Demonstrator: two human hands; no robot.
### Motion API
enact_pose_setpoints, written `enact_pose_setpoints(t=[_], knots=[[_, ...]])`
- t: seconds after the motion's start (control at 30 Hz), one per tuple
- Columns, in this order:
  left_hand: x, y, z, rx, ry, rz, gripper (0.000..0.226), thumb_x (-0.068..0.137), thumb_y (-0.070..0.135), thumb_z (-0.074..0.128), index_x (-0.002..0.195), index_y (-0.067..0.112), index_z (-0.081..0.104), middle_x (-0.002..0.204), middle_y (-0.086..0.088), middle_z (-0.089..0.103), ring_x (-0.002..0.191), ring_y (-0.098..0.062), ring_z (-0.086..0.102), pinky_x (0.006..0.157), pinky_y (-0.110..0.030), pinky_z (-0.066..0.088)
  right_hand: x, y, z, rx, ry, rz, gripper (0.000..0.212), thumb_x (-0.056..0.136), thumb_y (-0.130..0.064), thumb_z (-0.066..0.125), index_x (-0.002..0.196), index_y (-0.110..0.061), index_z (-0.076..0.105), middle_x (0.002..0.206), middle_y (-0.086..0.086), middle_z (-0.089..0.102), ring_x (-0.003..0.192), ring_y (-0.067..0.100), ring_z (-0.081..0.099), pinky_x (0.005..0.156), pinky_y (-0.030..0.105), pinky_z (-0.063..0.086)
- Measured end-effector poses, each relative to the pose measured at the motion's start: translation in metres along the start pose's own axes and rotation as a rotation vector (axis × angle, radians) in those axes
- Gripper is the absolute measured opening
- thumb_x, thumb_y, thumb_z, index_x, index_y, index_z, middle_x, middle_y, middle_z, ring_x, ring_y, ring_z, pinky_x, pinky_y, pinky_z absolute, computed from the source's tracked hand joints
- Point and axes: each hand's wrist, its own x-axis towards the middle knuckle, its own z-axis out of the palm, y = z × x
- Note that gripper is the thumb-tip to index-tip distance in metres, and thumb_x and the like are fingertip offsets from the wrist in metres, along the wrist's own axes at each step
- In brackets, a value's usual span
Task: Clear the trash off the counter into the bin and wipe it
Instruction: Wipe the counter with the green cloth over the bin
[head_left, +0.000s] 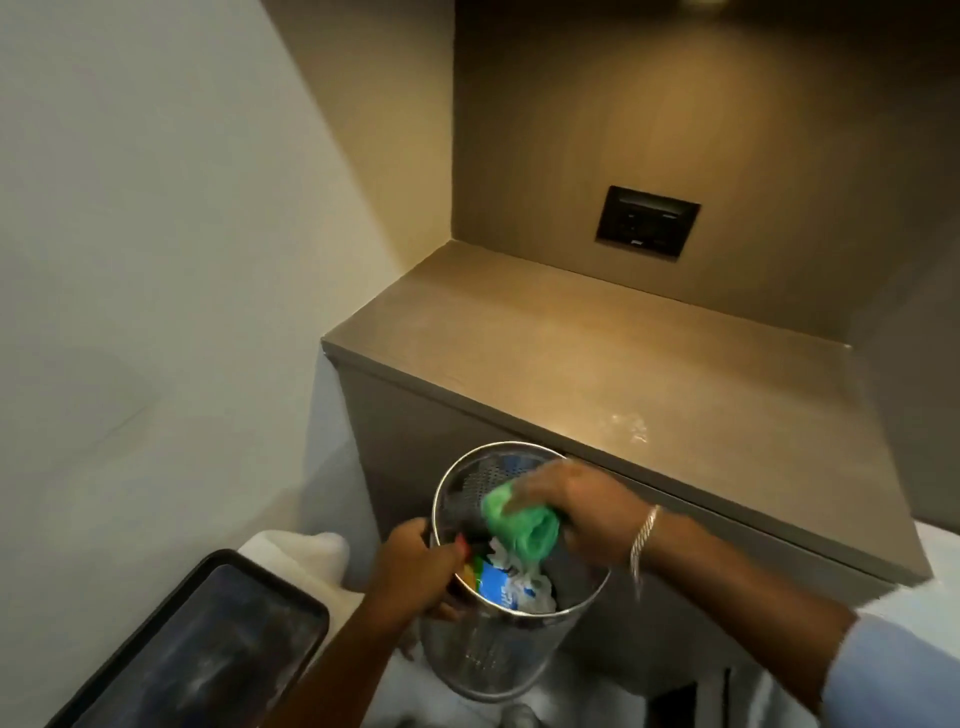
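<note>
A perforated metal bin (498, 654) is held up just below the front edge of the brown counter (597, 358). My left hand (415, 571) grips the bin's near rim. My right hand (576, 506) is over the bin's mouth, closed on a crumpled green cloth (522, 525). Inside the bin lie crumpled white paper and colourful wrappers (509, 582). A pale wet smear (631, 423) shows on the counter near its front edge.
A dark tray (208, 649) sits at the lower left with a white towel (296, 556) beside it. A black socket panel (647, 221) is set in the back wall. A white wall stands to the left.
</note>
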Motion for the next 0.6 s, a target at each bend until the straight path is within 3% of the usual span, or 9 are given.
enact_pose_setpoints(t=[0.07, 0.2, 0.33, 0.43, 0.53, 0.6], knots=[[-0.005, 0.0, 0.013, -0.033, -0.053, -0.026, 0.013, 0.079, 0.007, 0.06, 0.091, 0.003, 0.064, 0.056, -0.02, 0.072, 0.046, -0.036, 0.071, 0.037, -0.026, 0.053, -0.034, -0.016, 0.012, 0.046, 0.004, 0.013, 0.048, 0.074, -0.004, 0.064, 0.117, -0.026, 0.065, 0.126, 0.0, 0.065, 0.117, 0.021, 0.055, 0.105, 0.035, 0.043], [-0.014, 0.0, 0.03, -0.026, -0.097, -0.069, 0.014, 0.081, 0.003, 0.056, 0.093, 0.005, 0.064, 0.058, -0.022, 0.073, 0.048, -0.037, 0.071, 0.04, -0.029, 0.055, -0.051, -0.001, -0.021, 0.182, 0.215, 0.116, 0.046, 0.076, -0.011, 0.064, 0.119, -0.026, 0.064, 0.124, 0.003, 0.066, 0.112, 0.019, 0.059, 0.098, 0.036, 0.048], [-0.028, 0.001, 0.053, -0.001, -0.113, -0.032, 0.008, 0.081, 0.011, 0.066, 0.089, 0.012, 0.069, 0.063, -0.015, 0.075, 0.048, -0.03, 0.072, 0.041, -0.031, 0.056, -0.014, 0.076, -0.081, 0.187, 0.457, 0.355, 0.055, 0.077, 0.004, 0.062, 0.123, -0.026, 0.061, 0.119, 0.009, 0.067, 0.107, 0.024, 0.061, 0.091, 0.037, 0.052], [-0.036, 0.001, 0.073, 0.001, -0.119, -0.019, 0.003, 0.084, 0.017, 0.069, 0.087, 0.019, 0.068, 0.069, -0.012, 0.075, 0.047, -0.024, 0.072, 0.042, -0.031, 0.058, 0.04, 0.134, -0.11, 0.14, 0.556, 0.501, 0.049, 0.078, 0.0, 0.062, 0.122, -0.022, 0.062, 0.12, 0.011, 0.068, 0.11, 0.029, 0.061, 0.094, 0.036, 0.048], [-0.03, -0.001, 0.089, 0.03, -0.072, -0.028, 0.012, 0.087, 0.021, 0.065, 0.079, 0.029, 0.063, 0.073, -0.007, 0.073, 0.049, -0.018, 0.071, 0.049, -0.032, 0.06, 0.095, 0.16, -0.108, 0.174, 0.533, 0.483, 0.048, 0.077, -0.002, 0.066, 0.121, -0.021, 0.062, 0.121, 0.01, 0.067, 0.113, 0.029, 0.06, 0.098, 0.035, 0.046], [-0.026, -0.001, 0.099, 0.059, -0.065, -0.026, 0.012, 0.085, 0.021, 0.067, 0.08, 0.032, 0.063, 0.077, -0.004, 0.073, 0.062, -0.019, 0.073, 0.061, -0.034, 0.062, 0.123, 0.162, -0.092, 0.154, 0.425, 0.415, 0.052, 0.076, 0.001, 0.064, 0.122, -0.023, 0.061, 0.124, 0.011, 0.065, 0.115, 0.03, 0.058, 0.1, 0.038, 0.046]])
